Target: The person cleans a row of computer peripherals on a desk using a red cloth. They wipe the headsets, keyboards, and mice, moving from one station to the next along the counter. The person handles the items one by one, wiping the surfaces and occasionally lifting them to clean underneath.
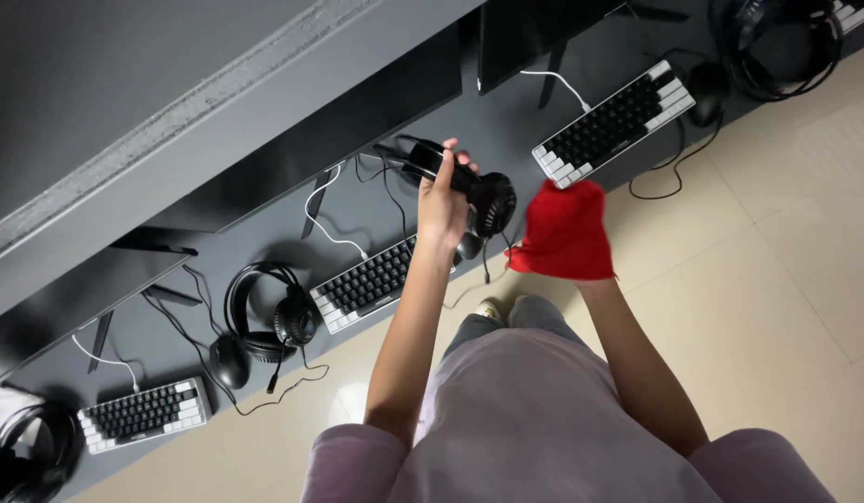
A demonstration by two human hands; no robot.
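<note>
My left hand (442, 200) grips a black headset (478, 191) by its band and holds it up above the dark desk (264, 244). One ear cup hangs just right of the hand. My right hand is wrapped in a red cloth (566, 233), which sits close to the headset's ear cup, right of it. Below the headset lies a black and white keyboard (367, 284) with a thin cable trailing off the desk edge.
Along the desk stand dark monitors (320, 140), two more keyboards (615, 121) (143, 414), a black mouse (229, 361) and other headsets (269, 312) (776, 47) (27, 452). Cables run between them. A pale tiled floor (776, 279) lies on my side.
</note>
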